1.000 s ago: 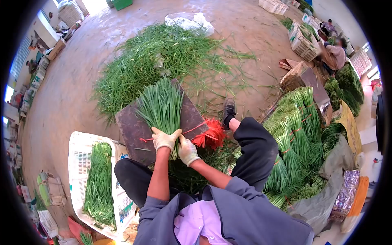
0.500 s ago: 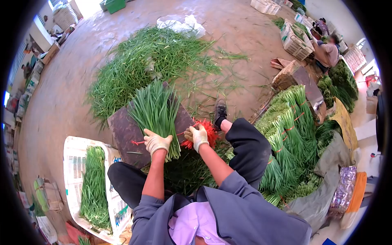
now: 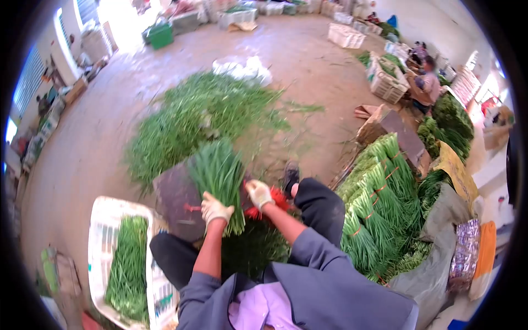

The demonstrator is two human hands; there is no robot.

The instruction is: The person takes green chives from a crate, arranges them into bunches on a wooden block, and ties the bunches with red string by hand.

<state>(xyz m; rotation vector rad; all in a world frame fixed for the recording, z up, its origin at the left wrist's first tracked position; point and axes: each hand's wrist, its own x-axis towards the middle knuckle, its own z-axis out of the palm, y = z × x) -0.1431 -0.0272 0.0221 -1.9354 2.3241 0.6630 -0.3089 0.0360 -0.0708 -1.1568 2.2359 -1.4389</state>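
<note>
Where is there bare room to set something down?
The dark board is bare left of the green bundle, apart from a red tie. Open floor lies left of the loose pile, beyond the white crate. Crowded: tied bundles at right; red strips by the right hand.

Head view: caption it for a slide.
Gloved left hand on green stalks, gloved right hand by red strands.

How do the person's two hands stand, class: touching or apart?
Apart. The head view shows green stalks in the gap between the left hand and the right hand.
</note>
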